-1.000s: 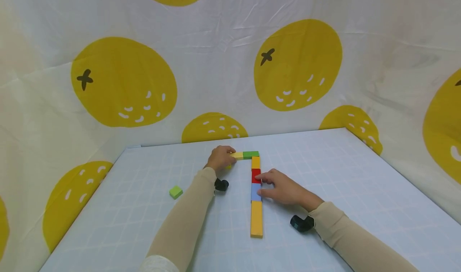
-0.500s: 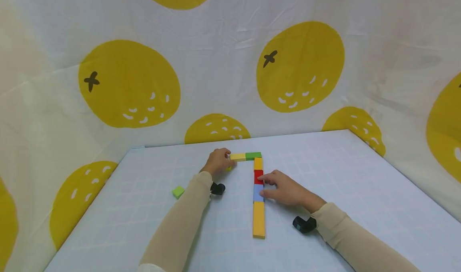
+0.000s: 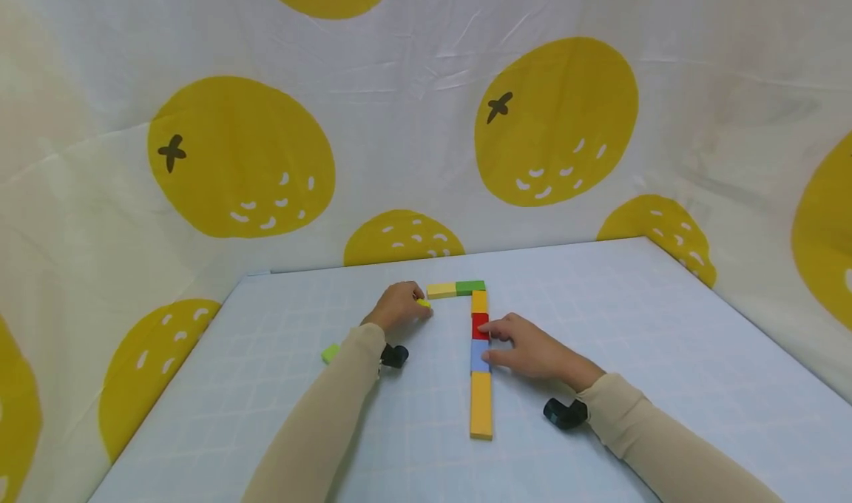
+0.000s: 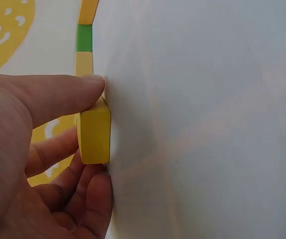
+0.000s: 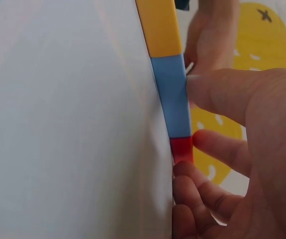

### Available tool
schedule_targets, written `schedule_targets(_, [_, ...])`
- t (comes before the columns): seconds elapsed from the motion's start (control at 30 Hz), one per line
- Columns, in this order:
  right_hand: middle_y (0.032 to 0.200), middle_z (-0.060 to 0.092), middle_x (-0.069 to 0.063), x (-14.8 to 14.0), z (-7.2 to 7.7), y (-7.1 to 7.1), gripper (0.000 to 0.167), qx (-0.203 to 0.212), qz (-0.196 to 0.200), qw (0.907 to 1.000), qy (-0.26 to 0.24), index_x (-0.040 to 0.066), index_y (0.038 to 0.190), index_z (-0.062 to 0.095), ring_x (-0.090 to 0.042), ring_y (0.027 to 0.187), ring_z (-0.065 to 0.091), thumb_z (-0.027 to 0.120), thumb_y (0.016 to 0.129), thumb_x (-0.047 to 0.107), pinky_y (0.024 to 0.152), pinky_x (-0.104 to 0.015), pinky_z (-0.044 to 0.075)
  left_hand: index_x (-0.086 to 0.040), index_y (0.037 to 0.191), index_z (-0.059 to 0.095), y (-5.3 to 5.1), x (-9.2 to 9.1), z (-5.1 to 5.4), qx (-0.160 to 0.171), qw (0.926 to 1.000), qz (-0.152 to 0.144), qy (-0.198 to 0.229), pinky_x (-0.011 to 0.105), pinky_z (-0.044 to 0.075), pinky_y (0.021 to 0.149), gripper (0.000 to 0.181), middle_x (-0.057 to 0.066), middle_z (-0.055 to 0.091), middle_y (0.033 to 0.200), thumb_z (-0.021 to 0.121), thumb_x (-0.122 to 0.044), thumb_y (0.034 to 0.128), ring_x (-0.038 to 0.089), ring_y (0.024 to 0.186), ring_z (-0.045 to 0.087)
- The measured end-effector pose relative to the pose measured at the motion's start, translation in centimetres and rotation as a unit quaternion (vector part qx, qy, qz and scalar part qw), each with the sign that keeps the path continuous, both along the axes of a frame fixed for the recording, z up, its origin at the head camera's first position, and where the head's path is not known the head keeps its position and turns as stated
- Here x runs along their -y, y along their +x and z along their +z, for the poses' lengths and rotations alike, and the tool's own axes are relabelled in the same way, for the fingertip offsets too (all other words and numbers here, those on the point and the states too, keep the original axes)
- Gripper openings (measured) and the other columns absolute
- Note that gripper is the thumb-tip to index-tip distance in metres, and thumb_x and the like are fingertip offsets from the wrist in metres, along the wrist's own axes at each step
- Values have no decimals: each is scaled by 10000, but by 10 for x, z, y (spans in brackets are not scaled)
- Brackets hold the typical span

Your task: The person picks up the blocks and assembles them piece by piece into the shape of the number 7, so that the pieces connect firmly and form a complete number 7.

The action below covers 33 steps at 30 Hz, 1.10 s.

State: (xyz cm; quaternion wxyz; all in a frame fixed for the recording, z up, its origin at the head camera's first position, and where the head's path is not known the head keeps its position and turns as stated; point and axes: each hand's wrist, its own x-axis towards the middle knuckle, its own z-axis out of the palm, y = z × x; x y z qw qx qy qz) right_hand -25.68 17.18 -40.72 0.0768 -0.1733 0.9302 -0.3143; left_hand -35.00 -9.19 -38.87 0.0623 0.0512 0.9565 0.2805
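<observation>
In the head view my left hand point(image 3: 394, 305) pinches a small yellow block point(image 4: 95, 137) between thumb and fingers, just left of and nearer than the pale yellow block point(image 3: 441, 291). That pale block lies end to end with a green block point(image 3: 470, 287). Running toward me from the green one is a column: a short orange block point(image 3: 479, 302), a red block point(image 3: 479, 321), a blue block point(image 3: 479, 357) and a long orange block point(image 3: 481, 407). My right hand point(image 3: 532, 349) rests along its right side, thumb at the blue block, index fingertip on the red one.
A light green block point(image 3: 330, 353) lies left of the column, partly covered by my left sleeve point(image 3: 333, 407). All of it is on a pale checked tabletop point(image 3: 626, 325). Behind the table hangs a white cloth point(image 3: 406, 118) printed with yellow fruit.
My left hand has drawn away from the pale yellow block, back toward me and left, and now holds the yellow block. My right hand has stayed at the column; the view shifted slightly.
</observation>
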Motion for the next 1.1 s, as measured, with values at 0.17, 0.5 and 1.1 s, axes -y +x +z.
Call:
schedule_targets(0.17, [1167,552,39,0,0,-1,506,-19,13,10000,-4,266,1355,630,-148,1075,518,763,886,402,936,-386,516,-112,1141,705,-6,9,-2,-186,9988,81,445,424,484,949,321,58,646,1137,781,-262,868,246,1015,567])
schedule_targets(0.5, [1162,553,34,-2,-2,1,502,-51,101,9999,-68,258,1356,631,-167,1076,518,756,892,404,933,-384,511,-66,1283,660,-10,26,1,-401,9950,368,839,417,479,980,413,86,633,1202,748,-188,899,261,1064,569])
schedule_targets(1.1, [1163,557,23,-2,3,3,562,-25,236,9996,-145,237,1379,619,-168,1060,511,757,879,454,950,-395,494,-98,1296,664,-10,33,1,-280,9961,48,840,422,438,1034,377,64,623,1270,682,-107,919,254,1176,541])
